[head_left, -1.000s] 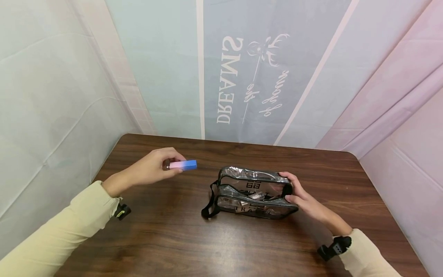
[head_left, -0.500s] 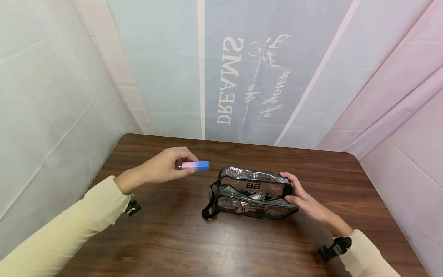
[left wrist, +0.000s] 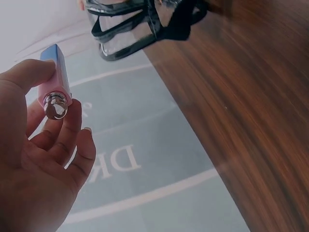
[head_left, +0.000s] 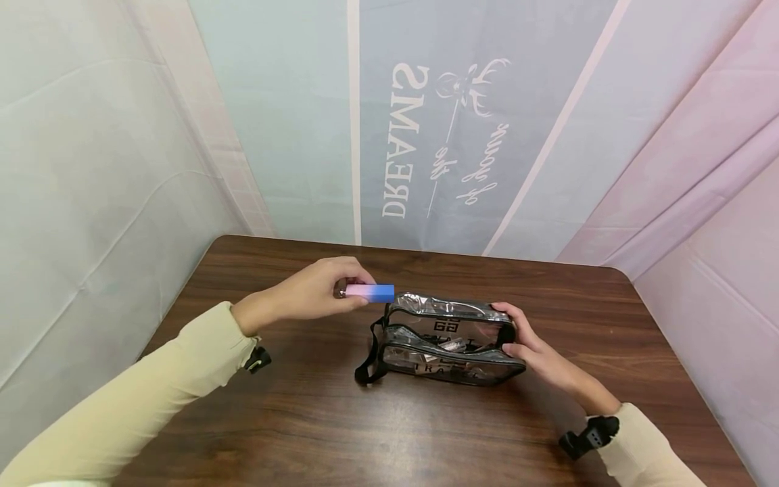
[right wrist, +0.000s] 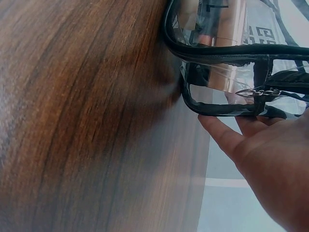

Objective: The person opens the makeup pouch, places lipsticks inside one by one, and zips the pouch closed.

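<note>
My left hand [head_left: 313, 289] pinches a slim square tube [head_left: 371, 292], pink fading to blue, between thumb and fingers. Its blue end points right, at the upper left corner of a clear toiletry bag [head_left: 420, 302]. In the left wrist view the tube [left wrist: 57, 72] shows a silver knob [left wrist: 55, 106] at its near end. The bag has black trim and lies unzipped on the table, its top gaping. My right hand [head_left: 535, 355] grips the bag's right end; in the right wrist view its fingers are partly hidden behind the bag [right wrist: 217, 53]. A few small items [head_left: 452, 346] sit inside, hard to make out.
A brown wooden table [head_left: 389, 433] carries the bag. A black strap loop [head_left: 367, 372] hangs off the bag's left end. Fabric backdrops [head_left: 292, 135] enclose the table at the back and both sides, with mirrored lettering on the rear one.
My left hand has moved right with the tube, from well left of the bag to its upper left corner. The right hand and the bag have stayed in place.
</note>
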Demonstrator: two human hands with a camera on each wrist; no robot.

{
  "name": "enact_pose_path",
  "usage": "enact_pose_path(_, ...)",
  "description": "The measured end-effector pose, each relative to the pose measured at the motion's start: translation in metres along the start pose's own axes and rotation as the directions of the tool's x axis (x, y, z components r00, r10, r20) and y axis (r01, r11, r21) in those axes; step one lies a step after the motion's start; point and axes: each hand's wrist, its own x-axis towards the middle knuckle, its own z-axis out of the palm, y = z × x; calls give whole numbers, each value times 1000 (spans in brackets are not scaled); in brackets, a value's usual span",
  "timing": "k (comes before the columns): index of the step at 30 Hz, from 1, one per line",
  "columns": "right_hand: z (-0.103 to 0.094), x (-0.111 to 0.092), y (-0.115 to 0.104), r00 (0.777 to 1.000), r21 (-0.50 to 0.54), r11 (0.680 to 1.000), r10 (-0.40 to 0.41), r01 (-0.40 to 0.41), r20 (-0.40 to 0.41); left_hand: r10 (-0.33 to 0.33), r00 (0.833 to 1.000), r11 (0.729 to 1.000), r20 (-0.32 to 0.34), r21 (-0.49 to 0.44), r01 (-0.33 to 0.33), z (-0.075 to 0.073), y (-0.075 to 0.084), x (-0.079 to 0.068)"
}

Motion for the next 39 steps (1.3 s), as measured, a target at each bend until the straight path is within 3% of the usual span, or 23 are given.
enact_pose_path(11,0,0,-1,1000,-23,999,25,-25,-15,59,998,998,33,7,-59,16,16,25)
enact_pose_path(23,-1,0,0,1000,-27,1000,13,-13,-6,67,996,997,65,30,-69,39,30,52)
enact_pose_path(28,-1,0,-1,1000,-15,1000,21,-21,-3,59,996,997,69,40,-61,49,35,60)
enact_pose_path(35,-1,2,-2,999,5,999,-39,39,28,39,997,998,64,53,-42,64,42,70)
enact_pose_path(39,0,3,-3,1000,-20,999,-27,27,5,41,998,997,54,62,-44,71,45,74)
